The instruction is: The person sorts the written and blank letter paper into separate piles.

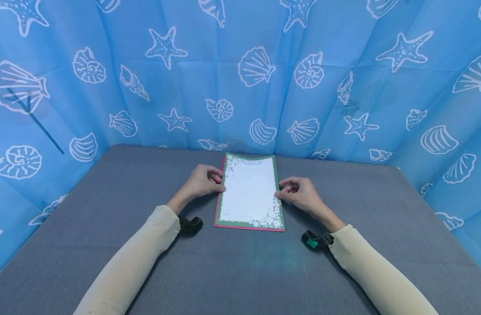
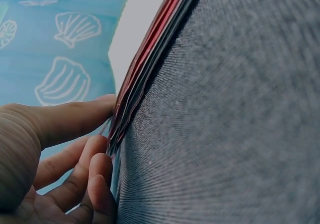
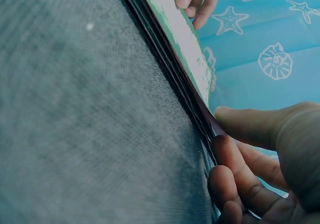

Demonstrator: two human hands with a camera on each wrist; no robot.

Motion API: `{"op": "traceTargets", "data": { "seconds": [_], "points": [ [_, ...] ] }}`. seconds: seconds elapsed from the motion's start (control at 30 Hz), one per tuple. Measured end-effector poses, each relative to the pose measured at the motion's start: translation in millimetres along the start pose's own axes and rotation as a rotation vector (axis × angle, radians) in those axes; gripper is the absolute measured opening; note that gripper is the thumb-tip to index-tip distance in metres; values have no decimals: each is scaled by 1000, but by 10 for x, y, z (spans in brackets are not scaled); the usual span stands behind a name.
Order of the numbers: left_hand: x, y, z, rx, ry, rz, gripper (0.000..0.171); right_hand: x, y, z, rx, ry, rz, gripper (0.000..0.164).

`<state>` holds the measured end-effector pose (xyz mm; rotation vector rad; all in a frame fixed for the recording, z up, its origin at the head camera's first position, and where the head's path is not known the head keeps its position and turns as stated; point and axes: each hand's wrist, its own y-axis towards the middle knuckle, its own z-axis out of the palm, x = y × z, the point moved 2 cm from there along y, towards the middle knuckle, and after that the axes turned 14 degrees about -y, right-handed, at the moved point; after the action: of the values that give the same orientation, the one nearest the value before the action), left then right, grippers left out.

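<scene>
Checking the paper stack (image 1: 248,192) first: left hand (image 1: 203,180) and right hand (image 1: 302,193) pinch its opposite long edges, thumbs on top, fingers curled at the sides, we'd guess to keep its layers together. It sits on the gray counter (image 1: 240,271), toward the shell-print curtain (image 1: 208,74).

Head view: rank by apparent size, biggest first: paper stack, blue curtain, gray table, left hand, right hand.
1. Blue curtain
2. Gray table
3. Paper stack
4. Left hand and right hand: too alike to rank.

The curtain and table run out of frame, so this ranks visible area only.
</scene>
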<state>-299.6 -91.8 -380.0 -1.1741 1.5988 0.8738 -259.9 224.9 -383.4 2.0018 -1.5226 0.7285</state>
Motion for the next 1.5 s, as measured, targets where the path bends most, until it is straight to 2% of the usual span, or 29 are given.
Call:
{"op": "traceTargets", "data": {
  "seconds": [0.73, 0.9, 1.13, 1.5],
  "points": [
    [14, 8, 18, -20, -94, -10, 35, -8, 6, -17, 6, 33, 96, 36],
    [23, 9, 34, -12, -93, 3, 33, 2, 2, -10, 6, 36, 84, 34],
    [30, 3, 42, -22, -67, 13, 32, -1, 9, 5, 4, 41, 80, 33],
    [5, -13, 51, -47, 62, 22, 34, 82, -26, -30, -8, 62, 66, 37]
  ]
}}
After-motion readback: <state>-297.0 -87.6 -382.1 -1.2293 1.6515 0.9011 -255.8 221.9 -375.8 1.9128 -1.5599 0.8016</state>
